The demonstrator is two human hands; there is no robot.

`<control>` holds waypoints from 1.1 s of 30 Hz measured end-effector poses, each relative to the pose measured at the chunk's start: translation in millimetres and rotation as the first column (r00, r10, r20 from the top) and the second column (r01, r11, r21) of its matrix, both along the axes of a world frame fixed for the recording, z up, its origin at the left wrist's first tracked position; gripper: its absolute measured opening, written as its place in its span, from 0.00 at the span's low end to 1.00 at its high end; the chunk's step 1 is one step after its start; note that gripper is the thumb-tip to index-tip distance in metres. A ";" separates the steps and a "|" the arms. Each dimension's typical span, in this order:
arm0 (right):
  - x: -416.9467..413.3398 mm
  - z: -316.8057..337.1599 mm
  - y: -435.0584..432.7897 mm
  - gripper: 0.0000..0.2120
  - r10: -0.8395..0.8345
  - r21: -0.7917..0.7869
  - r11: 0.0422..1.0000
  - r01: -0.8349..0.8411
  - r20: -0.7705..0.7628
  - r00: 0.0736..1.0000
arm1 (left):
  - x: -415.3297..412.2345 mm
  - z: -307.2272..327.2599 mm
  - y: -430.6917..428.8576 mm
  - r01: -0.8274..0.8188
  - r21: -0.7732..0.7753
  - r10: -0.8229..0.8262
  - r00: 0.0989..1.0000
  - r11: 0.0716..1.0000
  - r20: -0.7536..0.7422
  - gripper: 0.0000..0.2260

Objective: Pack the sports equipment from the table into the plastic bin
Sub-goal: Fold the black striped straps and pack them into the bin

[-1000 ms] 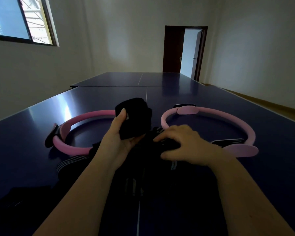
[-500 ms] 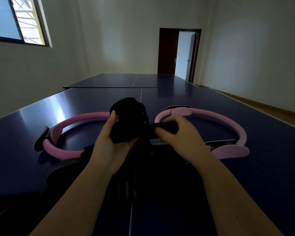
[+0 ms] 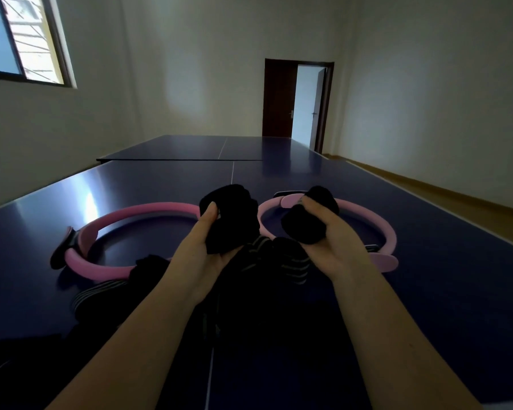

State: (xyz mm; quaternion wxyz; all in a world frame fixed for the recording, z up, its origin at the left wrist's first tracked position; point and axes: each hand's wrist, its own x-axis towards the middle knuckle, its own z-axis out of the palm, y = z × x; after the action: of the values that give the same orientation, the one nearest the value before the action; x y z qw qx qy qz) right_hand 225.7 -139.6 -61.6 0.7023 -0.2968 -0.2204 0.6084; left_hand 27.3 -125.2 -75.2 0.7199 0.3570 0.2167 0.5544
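**Open room ahead**

The left ring [image 3: 148,207] lies flat on the surface [image 3: 427,276]. The left hand [image 3: 202,247] has its fingers wrapped round the left roll [image 3: 228,208]. The right hand [image 3: 338,247] clasps the right roll [image 3: 305,229]. Both rolls are lifted. The right ring [image 3: 367,213] lies well inside the right edge, with bare surface beyond.

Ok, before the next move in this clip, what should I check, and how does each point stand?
1. The left hand grips the first black bundle: ok.
2. The right hand grips the second black bundle: ok.
3. Both bundles clear of the striped straps beneath: cannot tell, too dark.
4. The plastic bin in view: not ok.
5. Rings packed: not ok; the left ring and the right ring lie on the table.
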 end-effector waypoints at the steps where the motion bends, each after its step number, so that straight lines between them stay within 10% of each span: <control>1: 2.3 -2.7 -3.5 0.12 0.001 -0.012 1.000 -0.001 0.025 1.000 | 1.1 1.2 -2.0 -0.008 0.008 0.008 1.000 1.000 -0.015 0.17; 14: 21.6 -40.3 -42.0 0.16 -0.084 0.016 0.996 0.088 0.500 0.862 | 13.2 1.5 -42.6 -0.026 0.016 0.027 0.998 1.000 -0.058 0.19; 21: 9.3 -48.3 -55.5 0.04 -0.127 0.100 0.992 0.080 0.847 0.517 | 10.7 0.2 -47.5 -0.127 0.093 0.138 0.984 0.988 -0.114 0.21; 26: 16.3 -76.4 -19.2 0.25 -0.042 0.023 0.998 0.063 0.948 0.314 | 11.9 -1.3 -49.4 -0.171 0.099 0.185 0.971 0.980 -0.153 0.21; 33: -6.0 -53.1 -25.3 0.22 0.127 -0.143 0.990 0.012 0.914 0.385 | 3.7 -1.1 -55.3 -0.181 0.087 0.193 0.970 0.980 -0.147 0.21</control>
State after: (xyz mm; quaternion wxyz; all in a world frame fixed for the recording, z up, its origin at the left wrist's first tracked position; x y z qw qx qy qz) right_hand 219.7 -164.9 -114.7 0.4209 -0.6195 -0.5436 0.3788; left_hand 30.9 -180.5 -76.3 0.6319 0.4030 0.2840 0.5981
